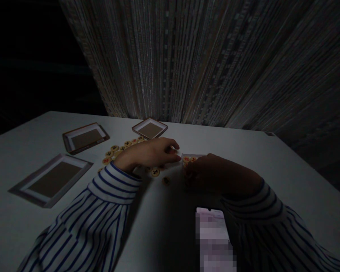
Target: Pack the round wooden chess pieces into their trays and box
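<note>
My left hand (156,152) reaches over a scatter of round xiangqi pieces (155,172), its index finger and thumb bent but apart. No piece shows clearly between them. At the middle of the table a small clear-sided box (200,155) holds several pieces with red characters (186,159). My right hand (215,172) lies across this box with its fingers curled in at its left side. Its fingertips are in shadow, and what they hold, if anything, is hidden. One loose piece (166,181) lies between my hands.
Three shallow rectangular trays or lids rest on the white table (286,181): one at the left (83,164), one behind it (104,131), one at the back (163,125). A lit phone (215,234) lies near my right forearm. A string curtain (181,68) hangs beyond the far edge.
</note>
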`<state>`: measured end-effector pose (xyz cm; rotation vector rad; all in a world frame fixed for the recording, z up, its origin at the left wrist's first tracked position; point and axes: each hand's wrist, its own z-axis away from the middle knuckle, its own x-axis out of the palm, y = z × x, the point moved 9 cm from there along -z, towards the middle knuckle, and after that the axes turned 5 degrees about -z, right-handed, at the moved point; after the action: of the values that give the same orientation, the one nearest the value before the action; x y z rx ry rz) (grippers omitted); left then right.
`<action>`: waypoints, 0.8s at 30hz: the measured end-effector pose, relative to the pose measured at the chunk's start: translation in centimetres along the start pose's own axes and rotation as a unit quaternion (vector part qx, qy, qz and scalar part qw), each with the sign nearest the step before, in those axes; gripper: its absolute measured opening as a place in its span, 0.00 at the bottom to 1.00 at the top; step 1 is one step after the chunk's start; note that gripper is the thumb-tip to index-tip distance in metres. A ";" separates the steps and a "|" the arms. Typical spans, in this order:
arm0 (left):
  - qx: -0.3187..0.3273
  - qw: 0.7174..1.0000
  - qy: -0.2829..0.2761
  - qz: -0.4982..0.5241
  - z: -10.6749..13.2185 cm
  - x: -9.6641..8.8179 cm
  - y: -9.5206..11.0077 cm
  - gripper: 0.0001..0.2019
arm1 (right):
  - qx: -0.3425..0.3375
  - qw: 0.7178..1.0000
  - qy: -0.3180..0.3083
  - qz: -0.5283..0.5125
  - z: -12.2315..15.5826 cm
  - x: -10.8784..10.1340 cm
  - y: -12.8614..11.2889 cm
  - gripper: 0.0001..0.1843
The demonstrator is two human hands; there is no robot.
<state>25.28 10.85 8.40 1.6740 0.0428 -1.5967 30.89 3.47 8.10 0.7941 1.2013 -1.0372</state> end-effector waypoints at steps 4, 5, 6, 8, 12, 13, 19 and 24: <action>0.008 1.000 0.003 -0.005 0.0 0.0 0.0 0.18 | -0.015 0.999 0.011 -0.030 0.3 -0.8 0.2 0.10; 0.009 1.000 0.004 -0.005 0.0 -0.1 0.0 0.18 | -0.016 0.999 0.005 -0.031 0.3 -0.8 0.4 0.10; 0.010 1.000 0.006 -0.005 0.0 -0.1 -0.1 0.18 | -0.017 1.000 -0.001 -0.024 0.3 -0.6 0.6 0.11; 0.014 1.000 0.009 0.001 -0.1 -0.1 -0.2 0.17 | -0.009 1.000 -0.015 0.010 0.1 -0.4 1.1 0.10; 0.026 0.999 0.001 0.018 -0.2 0.1 -0.2 0.13 | 0.031 0.997 0.003 0.068 -0.1 -1.1 2.0 0.11; 0.027 1.000 0.002 0.016 -0.2 0.1 -0.2 0.13 | 0.040 0.997 0.013 0.072 0.0 -1.4 2.1 0.12; 0.028 0.999 0.027 -0.010 0.1 -0.7 0.1 0.11 | 0.049 0.994 0.060 0.082 0.2 -2.7 2.0 0.12; 0.036 0.998 0.043 -0.016 0.5 -1.3 0.7 0.11 | 0.051 0.990 0.100 0.088 0.6 -3.7 2.0 0.12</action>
<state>25.00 10.77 9.85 1.8053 0.0556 -1.5650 32.81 4.35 11.73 1.0852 1.2284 -0.8948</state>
